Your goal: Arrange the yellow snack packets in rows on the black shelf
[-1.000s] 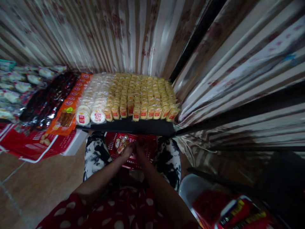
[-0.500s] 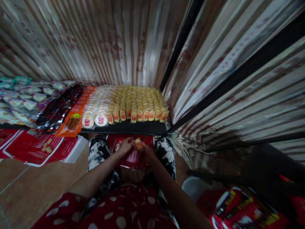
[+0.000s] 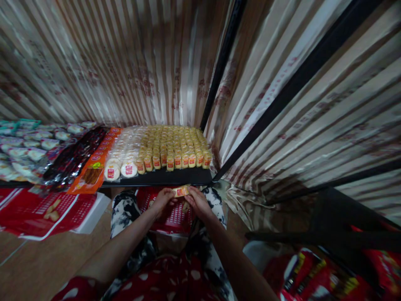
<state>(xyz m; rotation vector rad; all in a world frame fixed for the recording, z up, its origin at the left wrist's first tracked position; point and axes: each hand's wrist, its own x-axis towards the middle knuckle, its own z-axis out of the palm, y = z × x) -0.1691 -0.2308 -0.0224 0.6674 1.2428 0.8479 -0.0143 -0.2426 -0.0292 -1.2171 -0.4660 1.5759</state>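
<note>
Between my two hands, a small wrapped snack [image 3: 181, 191] with a red and yellow label lies sideways. My left hand [image 3: 163, 198] pinches its left end, and my right hand [image 3: 198, 200] pinches the right end. Below them, between the knees, sits a red basket [image 3: 169, 225] with a few small pieces in it. Just beyond my hands, rows of similar yellow wrapped snacks [image 3: 175, 146] stand on a black shelf [image 3: 175, 177]. White round wrapped crackers [image 3: 120, 167] are lined up left of these.
Further left on the shelf are an orange packet [image 3: 94, 167], dark shiny packets [image 3: 73, 156] and pale wrapped packs [image 3: 40, 142]. Red printed packaging [image 3: 46, 211] sits below the shelf's left part. A black post [image 3: 224, 62] and striped curtain [image 3: 140, 62] rise behind. Red packets [image 3: 316, 276] lie at lower right.
The wrapped snack was held mostly by my right hand, tilted upright; now both hands hold it level, closer to the shelf edge. The view has shifted slightly.
</note>
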